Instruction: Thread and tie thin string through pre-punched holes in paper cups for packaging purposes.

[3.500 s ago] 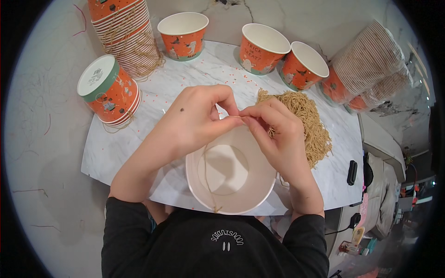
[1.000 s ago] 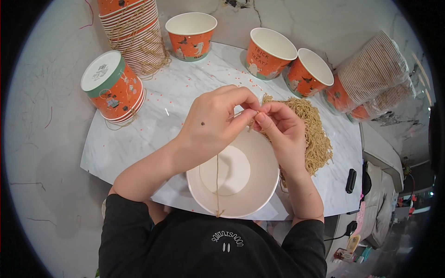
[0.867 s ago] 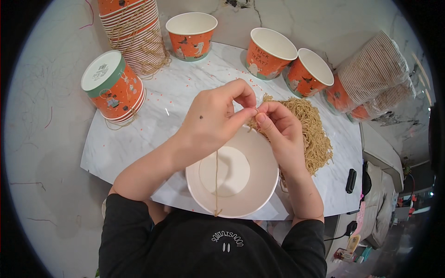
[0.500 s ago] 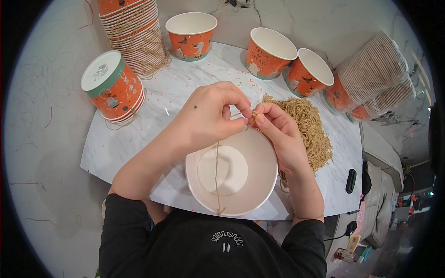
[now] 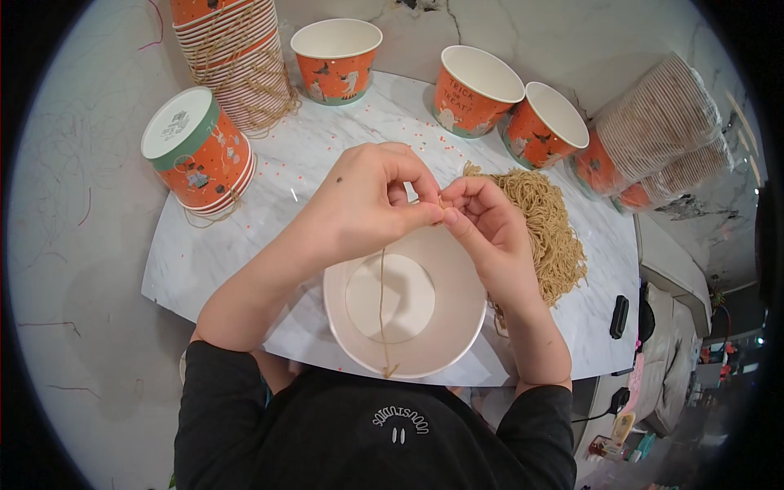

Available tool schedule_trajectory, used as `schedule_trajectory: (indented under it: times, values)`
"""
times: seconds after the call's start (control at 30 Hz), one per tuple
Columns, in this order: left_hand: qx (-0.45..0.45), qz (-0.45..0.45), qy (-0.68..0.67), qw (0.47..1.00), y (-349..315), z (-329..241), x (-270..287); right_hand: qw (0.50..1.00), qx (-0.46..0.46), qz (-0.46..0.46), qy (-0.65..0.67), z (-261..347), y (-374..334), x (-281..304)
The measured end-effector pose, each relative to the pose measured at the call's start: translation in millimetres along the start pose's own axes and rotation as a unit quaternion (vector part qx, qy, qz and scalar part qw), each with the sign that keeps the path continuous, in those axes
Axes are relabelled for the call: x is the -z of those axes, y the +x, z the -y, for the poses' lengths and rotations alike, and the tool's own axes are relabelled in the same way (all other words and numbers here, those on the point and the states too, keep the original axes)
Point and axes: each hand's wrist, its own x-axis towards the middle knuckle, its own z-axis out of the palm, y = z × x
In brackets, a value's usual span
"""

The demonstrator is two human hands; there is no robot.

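A large white paper bucket point(image 5: 457, 310) stands mouth up at the table's near edge. Across its opening runs a tan string point(image 5: 382, 302), with a small knot at the near rim. Over the far rim, my left hand point(image 5: 371, 196) and my right hand point(image 5: 490, 233) meet, fingertips pinched together. Both are closed on the string's end, most of which the fingers hide. Just beyond my right hand lies a heap of tan strings point(image 5: 547, 233).
A tall stack of orange buckets point(image 5: 233, 69) draped with strings stands at the far left, near upturned buckets point(image 5: 200, 155). Three single buckets point(image 5: 336, 73) line the back. Plastic-wrapped stacks point(image 5: 661, 122) lie at right. A black clip-like object point(image 5: 619, 317) rests near the right edge.
My fingertips have drawn closer together over the string, hiding more of it. The white bucket has shifted very slightly left.
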Motion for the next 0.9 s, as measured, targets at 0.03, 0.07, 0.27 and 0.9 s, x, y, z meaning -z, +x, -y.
schedule_trajectory:
  times: [0.03,0.07,0.27,0.9]
  values:
    - [0.0,0.0,0.0,1.0,0.2,-0.4,0.9,1.0,0.011,-0.01,0.013,-1.1,0.9,-1.1]
    - [0.016,0.011,-0.01,1.0,0.8,-1.0,2.7,0.999,0.023,-0.021,0.026,-2.1,1.6,-1.6]
    - [0.069,0.031,-0.061,0.995,5.2,4.4,14.1,0.999,0.039,0.004,-0.011,-0.7,-0.2,0.7]
    - [-0.032,0.037,-0.252,0.966,-24.9,-38.9,9.8,0.829,0.308,-0.054,-0.463,9.5,-5.2,-5.7]
